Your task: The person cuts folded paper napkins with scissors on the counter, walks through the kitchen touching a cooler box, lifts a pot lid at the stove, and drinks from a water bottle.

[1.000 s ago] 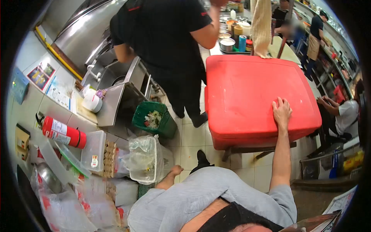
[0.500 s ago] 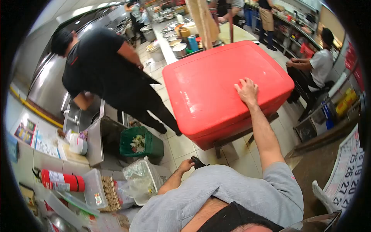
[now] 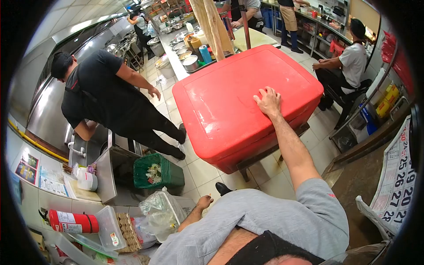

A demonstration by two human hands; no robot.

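Observation:
My right hand (image 3: 268,102) rests on the lid of a big red cooler box (image 3: 221,97), palm down with fingers spread and slightly bent. The lid is closed, and the box stands on a dark metal stand (image 3: 244,173) above the tiled floor. Low at my side hangs my left hand (image 3: 204,202), its fingers loosely apart, with nothing visible in it. Closest to that hand is a white bin (image 3: 179,210) with clear plastic bags (image 3: 155,207) in it.
A person in black (image 3: 101,88) leans over a sink at left. A green-lined waste bin (image 3: 170,176) stands behind them. Beyond the cooler is a counter with pots (image 3: 190,63) and a hanging cloth (image 3: 210,26). Another person (image 3: 351,62) sits at right, near a calendar (image 3: 393,176).
The view has shifted, so the cooler sits further left. My right hand stays on its lid. My left hand has swung back a little. The person in black has lowered an arm away from their apron.

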